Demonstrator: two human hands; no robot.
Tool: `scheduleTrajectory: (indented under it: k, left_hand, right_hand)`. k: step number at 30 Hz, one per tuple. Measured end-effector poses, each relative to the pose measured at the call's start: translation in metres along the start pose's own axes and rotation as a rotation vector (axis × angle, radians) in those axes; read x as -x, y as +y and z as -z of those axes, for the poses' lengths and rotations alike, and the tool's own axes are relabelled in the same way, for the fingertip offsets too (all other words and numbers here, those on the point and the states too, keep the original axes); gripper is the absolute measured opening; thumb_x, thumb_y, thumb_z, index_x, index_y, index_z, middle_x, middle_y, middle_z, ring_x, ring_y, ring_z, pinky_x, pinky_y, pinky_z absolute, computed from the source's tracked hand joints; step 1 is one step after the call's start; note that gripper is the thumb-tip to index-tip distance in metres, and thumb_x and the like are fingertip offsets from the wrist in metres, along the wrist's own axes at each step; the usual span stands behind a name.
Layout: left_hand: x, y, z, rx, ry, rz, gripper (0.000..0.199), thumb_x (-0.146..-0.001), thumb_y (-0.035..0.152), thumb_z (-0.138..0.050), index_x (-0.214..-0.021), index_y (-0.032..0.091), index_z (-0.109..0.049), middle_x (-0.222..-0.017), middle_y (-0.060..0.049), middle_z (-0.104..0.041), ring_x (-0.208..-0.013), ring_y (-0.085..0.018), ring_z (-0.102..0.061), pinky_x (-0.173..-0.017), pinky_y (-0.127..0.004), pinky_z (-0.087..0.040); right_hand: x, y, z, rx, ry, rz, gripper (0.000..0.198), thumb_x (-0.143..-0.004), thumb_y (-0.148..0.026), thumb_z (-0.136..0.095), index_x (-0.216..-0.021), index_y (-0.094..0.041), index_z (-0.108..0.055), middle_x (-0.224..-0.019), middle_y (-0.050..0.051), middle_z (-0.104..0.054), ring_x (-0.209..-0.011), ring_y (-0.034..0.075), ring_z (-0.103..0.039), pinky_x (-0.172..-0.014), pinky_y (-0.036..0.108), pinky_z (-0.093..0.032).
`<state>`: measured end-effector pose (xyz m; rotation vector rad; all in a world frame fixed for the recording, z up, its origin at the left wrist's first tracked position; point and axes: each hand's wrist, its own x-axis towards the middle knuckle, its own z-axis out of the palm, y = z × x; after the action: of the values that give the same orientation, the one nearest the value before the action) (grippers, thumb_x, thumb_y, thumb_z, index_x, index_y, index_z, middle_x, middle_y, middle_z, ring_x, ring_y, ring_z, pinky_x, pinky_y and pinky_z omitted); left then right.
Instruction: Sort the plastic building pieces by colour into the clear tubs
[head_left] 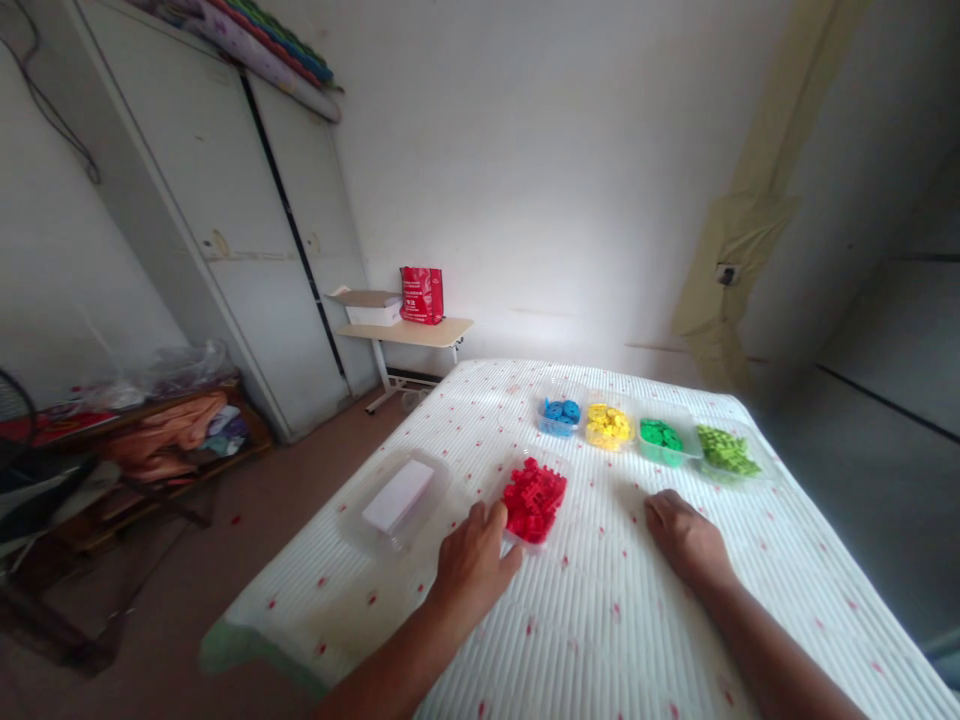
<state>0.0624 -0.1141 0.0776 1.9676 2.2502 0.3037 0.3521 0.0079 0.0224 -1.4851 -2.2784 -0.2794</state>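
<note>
A clear plastic box of small red pieces [534, 500] stands on the near middle of the cloth. My left hand [476, 555] grips its near left edge, the thumb at the front and the fingers along the side. Farther right, my right hand [686, 535] rests on the cloth, its fingers curled in and their inner side hidden. Beyond it is a row of clear boxes: blue round pieces [561, 412], yellow pieces [607, 425], green round pieces [660, 440] and light green pieces [726, 450]. To the left lies a clear tray with a white block [397, 497].
White quilted cloth [585, 620] with red specks covers the table. Behind it, a small side table [435, 331] holds a red bag [421, 295] and a white box [373, 312]. A tall cabinet [217, 220] stands left; a wall socket [726, 273] is at right.
</note>
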Motion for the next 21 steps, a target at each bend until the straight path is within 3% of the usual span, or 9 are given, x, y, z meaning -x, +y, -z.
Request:
scheduleTrajectory:
  k: [4, 7, 10, 13, 17, 21]
  left_hand:
    - [0.013, -0.003, 0.000, 0.055, -0.004, -0.081, 0.049, -0.078, 0.034, -0.050, -0.126, 0.030, -0.039, -0.118, -0.004, -0.053, -0.103, -0.019, -0.055, -0.084, -0.029, -0.042]
    - [0.007, -0.025, 0.012, 0.036, 0.058, -0.078, 0.055, -0.079, 0.030, -0.048, -0.131, 0.030, -0.033, -0.125, -0.004, -0.050, -0.110, -0.019, -0.050, -0.090, -0.029, -0.039]
    - [-0.007, -0.059, 0.030, -0.082, 0.158, 0.026, 0.047, -0.078, 0.034, -0.049, -0.124, 0.026, -0.045, -0.128, -0.006, -0.048, -0.119, -0.023, -0.041, -0.097, -0.034, -0.033]
    - [-0.019, -0.094, 0.044, -0.179, 0.218, 0.179, 0.061, -0.072, 0.048, -0.054, -0.129, 0.029, -0.041, -0.140, -0.008, -0.035, -0.129, -0.030, -0.026, -0.102, -0.047, -0.025]
    - [-0.029, -0.125, 0.043, -0.144, 0.061, 0.349, 0.084, -0.062, 0.064, -0.056, -0.135, 0.033, -0.031, -0.148, -0.010, -0.020, -0.130, -0.040, -0.021, -0.096, -0.061, -0.024]
    - [-0.033, -0.137, 0.033, -0.064, -0.062, 0.339, 0.087, -0.060, 0.064, -0.057, -0.137, 0.035, -0.028, -0.149, -0.010, -0.016, -0.130, -0.040, -0.024, -0.095, -0.059, -0.029]
  right_hand:
    - [0.000, -0.002, 0.004, -0.024, 0.003, -0.009, 0.023, -0.083, -0.024, -0.038, -0.074, -0.020, -0.058, -0.078, 0.002, -0.059, -0.069, 0.013, -0.059, -0.058, 0.022, -0.040]
    - [0.000, -0.003, 0.006, -0.028, -0.002, -0.019, 0.024, -0.083, -0.024, -0.037, -0.074, -0.021, -0.059, -0.079, 0.002, -0.059, -0.069, 0.013, -0.059, -0.060, 0.022, -0.040]
    - [0.000, -0.004, 0.008, -0.041, -0.008, -0.024, 0.025, -0.083, -0.024, -0.036, -0.075, -0.021, -0.059, -0.080, 0.003, -0.060, -0.070, 0.013, -0.058, -0.061, 0.023, -0.041]
    - [0.000, -0.005, 0.008, -0.040, -0.012, -0.027, 0.025, -0.083, -0.025, -0.035, -0.075, -0.021, -0.059, -0.080, 0.003, -0.059, -0.071, 0.013, -0.058, -0.061, 0.023, -0.041]
    - [-0.001, -0.007, 0.009, -0.028, -0.006, -0.036, 0.026, -0.083, -0.026, -0.035, -0.074, -0.021, -0.059, -0.080, 0.003, -0.059, -0.070, 0.013, -0.058, -0.060, 0.023, -0.040]
    - [-0.001, -0.008, 0.010, -0.037, -0.018, -0.039, 0.026, -0.082, -0.025, -0.035, -0.074, -0.021, -0.059, -0.080, 0.003, -0.060, -0.070, 0.013, -0.058, -0.060, 0.023, -0.041]
